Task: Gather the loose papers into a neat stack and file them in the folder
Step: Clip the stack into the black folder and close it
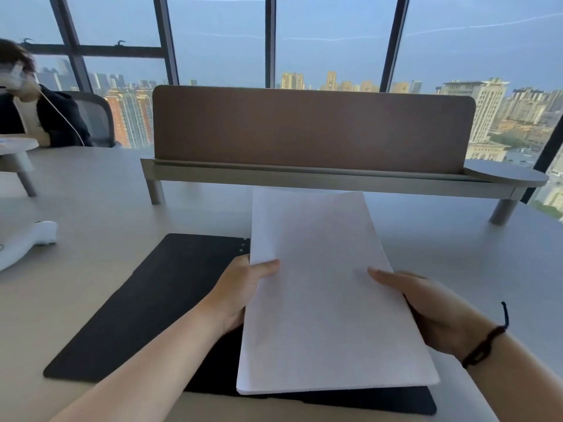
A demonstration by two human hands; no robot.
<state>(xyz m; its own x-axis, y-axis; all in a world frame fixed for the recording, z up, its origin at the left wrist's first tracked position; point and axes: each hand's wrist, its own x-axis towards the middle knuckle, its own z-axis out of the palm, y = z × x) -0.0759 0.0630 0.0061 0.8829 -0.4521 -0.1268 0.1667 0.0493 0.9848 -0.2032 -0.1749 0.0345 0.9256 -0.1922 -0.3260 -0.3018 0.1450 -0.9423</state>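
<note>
A stack of white papers (323, 287) is held over the right half of an open black folder (146, 312) that lies flat on the table. My left hand (240, 290) grips the stack's left edge, thumb on top. My right hand (426, 309) grips the right edge, thumb on top and fingers hidden underneath. The sheets look aligned, with the stack tilted slightly clockwise. The folder's right half is mostly hidden under the papers; small metal rivets show near its spine at the top.
A brown divider panel (310, 129) on a raised shelf (335, 178) stands across the far side of the grey table (91, 193). A white object (27, 242) lies at the left. Another person (36, 111) sits at the far left, by tall windows.
</note>
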